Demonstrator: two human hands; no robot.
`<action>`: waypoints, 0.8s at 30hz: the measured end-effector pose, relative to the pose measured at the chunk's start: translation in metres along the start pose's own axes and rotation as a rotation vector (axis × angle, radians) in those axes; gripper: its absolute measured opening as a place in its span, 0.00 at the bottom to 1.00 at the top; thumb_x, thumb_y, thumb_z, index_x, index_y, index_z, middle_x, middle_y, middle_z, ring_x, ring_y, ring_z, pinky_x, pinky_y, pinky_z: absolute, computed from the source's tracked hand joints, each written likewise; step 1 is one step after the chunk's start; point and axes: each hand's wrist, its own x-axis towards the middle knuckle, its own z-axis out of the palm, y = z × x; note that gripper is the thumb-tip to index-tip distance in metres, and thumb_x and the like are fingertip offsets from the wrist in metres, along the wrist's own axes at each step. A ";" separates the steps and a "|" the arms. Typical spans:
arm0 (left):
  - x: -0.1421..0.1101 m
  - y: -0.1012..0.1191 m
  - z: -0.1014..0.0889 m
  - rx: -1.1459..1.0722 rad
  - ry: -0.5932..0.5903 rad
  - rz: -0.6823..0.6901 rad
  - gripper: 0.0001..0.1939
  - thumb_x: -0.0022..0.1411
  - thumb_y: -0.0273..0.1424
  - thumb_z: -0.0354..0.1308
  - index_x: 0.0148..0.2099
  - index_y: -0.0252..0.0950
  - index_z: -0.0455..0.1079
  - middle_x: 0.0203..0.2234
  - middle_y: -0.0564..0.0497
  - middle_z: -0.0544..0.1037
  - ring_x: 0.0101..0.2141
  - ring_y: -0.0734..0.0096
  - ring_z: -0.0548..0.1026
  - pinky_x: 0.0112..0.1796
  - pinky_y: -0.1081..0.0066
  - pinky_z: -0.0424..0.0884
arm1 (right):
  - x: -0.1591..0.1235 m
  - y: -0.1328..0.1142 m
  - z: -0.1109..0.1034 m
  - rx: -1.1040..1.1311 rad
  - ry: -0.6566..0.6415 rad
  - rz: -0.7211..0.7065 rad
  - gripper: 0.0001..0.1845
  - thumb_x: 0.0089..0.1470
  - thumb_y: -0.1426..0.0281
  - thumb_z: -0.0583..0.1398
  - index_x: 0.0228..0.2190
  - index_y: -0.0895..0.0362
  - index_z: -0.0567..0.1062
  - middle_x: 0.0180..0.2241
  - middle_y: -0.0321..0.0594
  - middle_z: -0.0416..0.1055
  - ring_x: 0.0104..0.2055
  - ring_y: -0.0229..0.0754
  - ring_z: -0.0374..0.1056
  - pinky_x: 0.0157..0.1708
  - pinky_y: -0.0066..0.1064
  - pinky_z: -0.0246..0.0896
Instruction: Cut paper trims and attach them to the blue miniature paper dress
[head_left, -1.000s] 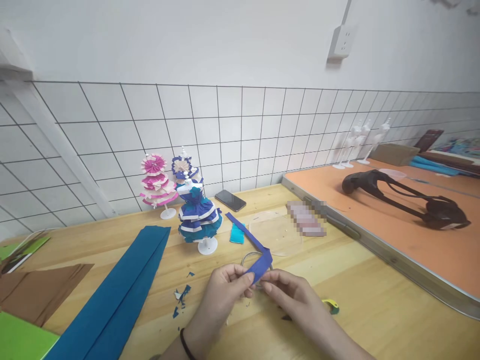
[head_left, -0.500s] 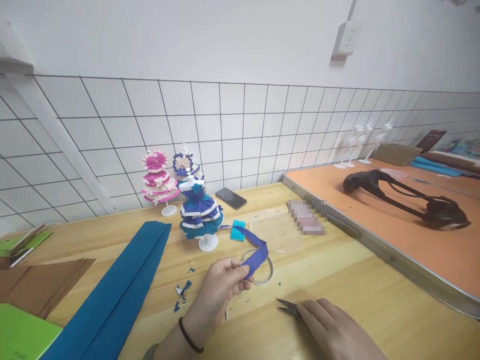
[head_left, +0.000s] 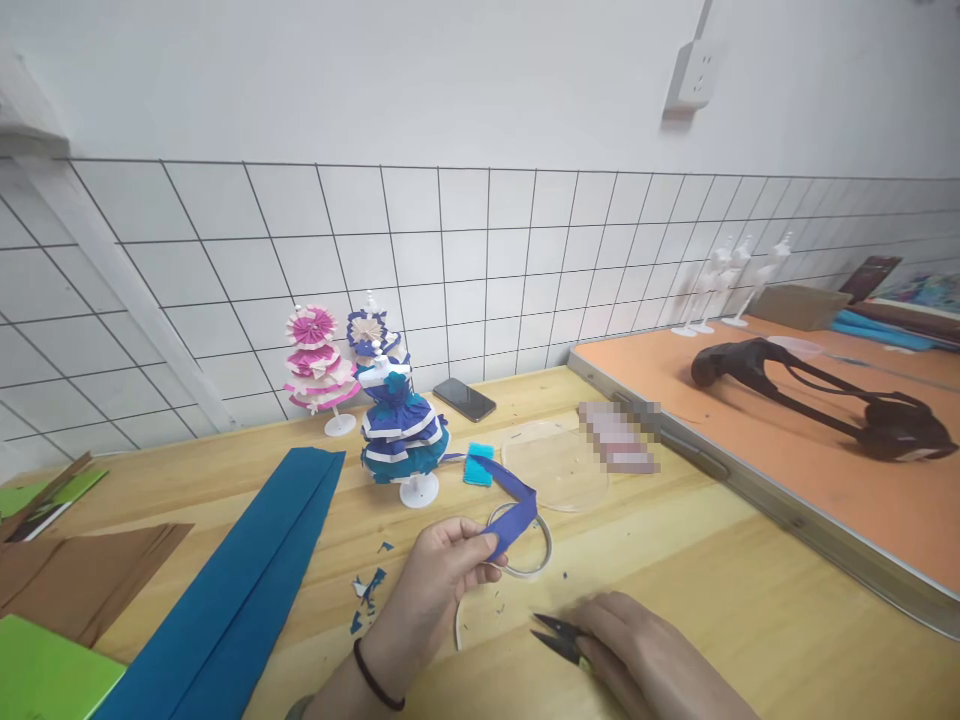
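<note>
My left hand [head_left: 448, 568] pinches one end of a folded blue-violet crepe paper strip [head_left: 517, 520], whose far end trails back past a small turquoise paper piece [head_left: 478, 466]. A roll of narrow tape [head_left: 546, 556] lies flat under and beside the strip. Low on the table, my right hand [head_left: 637, 645] is closed around thread snips [head_left: 561, 638], their two dark blades apart and pointing left. Beyond the strip stands a mini dress form in a teal, blue and white ruffled paper dress [head_left: 405, 430].
A folded teal paper sheet [head_left: 232, 580] lies on the left, with brown paper [head_left: 97, 580] beyond it. Dark scraps [head_left: 367, 590] lie near my left wrist. A phone [head_left: 465, 398] and a clear plastic sheet [head_left: 555, 465] are behind. An orange board [head_left: 645, 375] with a metal edge borders the right.
My right hand has left the strip, moved down to the right and picked up the snips, now turned further into view. My left hand keeps its pinch on the strip.
</note>
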 end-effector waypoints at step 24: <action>-0.009 0.034 -0.006 0.559 -0.079 -0.016 0.06 0.47 0.31 0.57 0.26 0.33 0.66 0.16 0.53 0.72 0.19 0.74 0.69 0.23 0.74 0.63 | 0.097 -0.046 -0.030 0.300 -0.305 -0.224 0.10 0.51 0.71 0.55 0.27 0.56 0.77 0.25 0.35 0.73 0.27 0.38 0.65 0.26 0.26 0.57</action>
